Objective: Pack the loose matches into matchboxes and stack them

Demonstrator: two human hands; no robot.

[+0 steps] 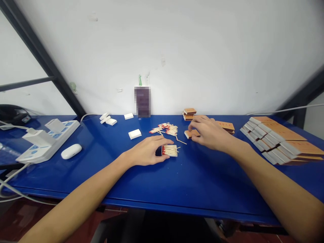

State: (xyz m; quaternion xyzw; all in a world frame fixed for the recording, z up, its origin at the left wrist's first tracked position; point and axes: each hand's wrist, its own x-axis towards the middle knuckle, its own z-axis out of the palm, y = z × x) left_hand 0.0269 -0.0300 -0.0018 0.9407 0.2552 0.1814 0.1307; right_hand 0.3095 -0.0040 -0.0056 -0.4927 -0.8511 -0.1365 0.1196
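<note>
My left hand point(149, 150) lies on the table with its thumb and fingers closed round the ends of a small white matchbox tray point(173, 154). Red-tipped matches point(168, 149) fill this tray, a few sticking out at its right end. My right hand point(207, 131) curls over an orange matchbox cover point(189, 134), thumb and fingers on it as it rests on the table. Between and beyond the hands is a loose heap of matches point(165, 128), with one stray match point(181, 142) lying closer to me.
White trays point(135, 134) lie at the back left. Orange matchboxes point(189, 111) stand behind my right hand, with more point(225, 126) beside it. Large stacks point(280, 138) fill the right side. A power strip point(48, 145) and white earbud case point(71, 151) sit left. A wall backs the blue table point(152, 189).
</note>
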